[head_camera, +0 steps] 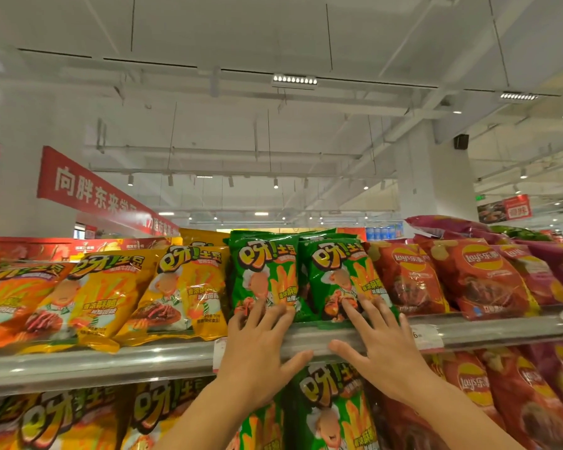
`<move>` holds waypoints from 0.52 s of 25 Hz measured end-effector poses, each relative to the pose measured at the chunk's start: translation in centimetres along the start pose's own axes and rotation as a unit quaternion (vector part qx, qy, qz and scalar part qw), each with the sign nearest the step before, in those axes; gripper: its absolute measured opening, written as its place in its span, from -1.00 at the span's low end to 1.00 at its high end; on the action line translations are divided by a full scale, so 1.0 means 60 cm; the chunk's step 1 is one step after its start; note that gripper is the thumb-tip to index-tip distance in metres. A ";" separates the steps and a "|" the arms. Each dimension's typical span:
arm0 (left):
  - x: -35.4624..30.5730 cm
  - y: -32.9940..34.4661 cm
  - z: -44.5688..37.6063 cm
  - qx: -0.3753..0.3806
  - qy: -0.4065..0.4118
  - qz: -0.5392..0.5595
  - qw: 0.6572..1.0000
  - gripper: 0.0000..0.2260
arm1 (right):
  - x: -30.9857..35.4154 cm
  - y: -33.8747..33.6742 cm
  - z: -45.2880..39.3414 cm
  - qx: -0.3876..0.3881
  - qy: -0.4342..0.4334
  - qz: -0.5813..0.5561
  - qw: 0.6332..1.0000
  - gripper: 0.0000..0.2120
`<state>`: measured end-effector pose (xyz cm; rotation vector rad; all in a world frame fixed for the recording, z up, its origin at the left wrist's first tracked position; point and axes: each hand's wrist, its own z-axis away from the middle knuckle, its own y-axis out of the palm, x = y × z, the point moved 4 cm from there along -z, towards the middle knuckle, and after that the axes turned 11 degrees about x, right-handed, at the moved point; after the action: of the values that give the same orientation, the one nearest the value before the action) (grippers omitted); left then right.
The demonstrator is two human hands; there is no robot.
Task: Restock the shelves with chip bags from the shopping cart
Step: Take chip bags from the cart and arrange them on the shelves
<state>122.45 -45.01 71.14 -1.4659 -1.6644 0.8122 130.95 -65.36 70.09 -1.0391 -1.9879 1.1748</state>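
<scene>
Two green chip bags stand side by side on the top shelf [111, 358]. My left hand [260, 349] presses with straight fingers on the bottom of the left green bag [262, 271]. My right hand [381, 345] presses the same way on the bottom of the right green bag [338, 274]. Both thumbs rest below the shelf's front rail. More green bags stand behind these two. The shopping cart is out of view.
Yellow bags [182, 287] and an orange bag [10, 303] fill the shelf to the left, red bags [481, 280] and purple ones [553, 264] to the right. The lower shelf holds yellow, green [335, 407] and red bags. A price tag [426, 336] hangs on the rail.
</scene>
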 end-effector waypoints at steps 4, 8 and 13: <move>-0.002 0.005 -0.005 0.011 -0.010 -0.016 1.000 -0.16 | 0.001 0.002 -0.001 0.004 -0.005 0.003 1.000 -0.03; 0.001 0.008 -0.005 0.009 -0.011 -0.010 1.000 -0.15 | -0.003 0.007 -0.006 0.002 -0.006 0.003 1.000 -0.08; -0.001 0.007 0.002 -0.013 -0.015 -0.016 1.000 -0.16 | -0.002 0.005 0.000 -0.007 -0.013 -0.002 1.000 -0.17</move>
<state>122.53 -45.03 70.70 -1.4476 -1.7219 0.8021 131.11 -65.34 69.80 -1.0313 -2.0201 1.1796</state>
